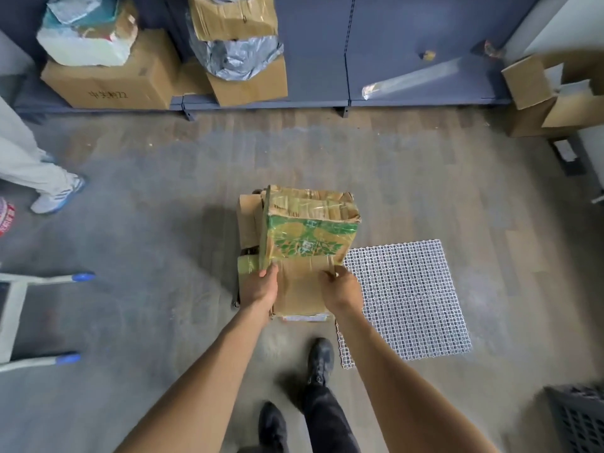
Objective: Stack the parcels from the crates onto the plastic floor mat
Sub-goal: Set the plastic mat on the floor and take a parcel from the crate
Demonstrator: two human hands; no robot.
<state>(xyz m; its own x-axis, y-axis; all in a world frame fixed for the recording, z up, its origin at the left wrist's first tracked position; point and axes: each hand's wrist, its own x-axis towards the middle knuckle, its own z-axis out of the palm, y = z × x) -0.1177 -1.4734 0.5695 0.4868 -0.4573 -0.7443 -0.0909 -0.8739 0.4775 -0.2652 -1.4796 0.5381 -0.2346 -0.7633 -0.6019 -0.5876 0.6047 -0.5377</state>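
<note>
A worn cardboard parcel with a green leaf print and shiny tape sits at the centre of the floor, on top of other brown parcels. My left hand grips its near left corner and my right hand grips its near right edge. Under my hands lies a flatter brown box. The white plastic lattice floor mat lies on the floor just to the right of the pile, with nothing on it. A dark crate shows at the bottom right corner.
Blue shelving along the far wall holds cardboard boxes and bagged items. Open boxes stand at the far right. Another person's leg and shoe are at the left, with a metal frame with blue tips below. My own feet stand near the mat.
</note>
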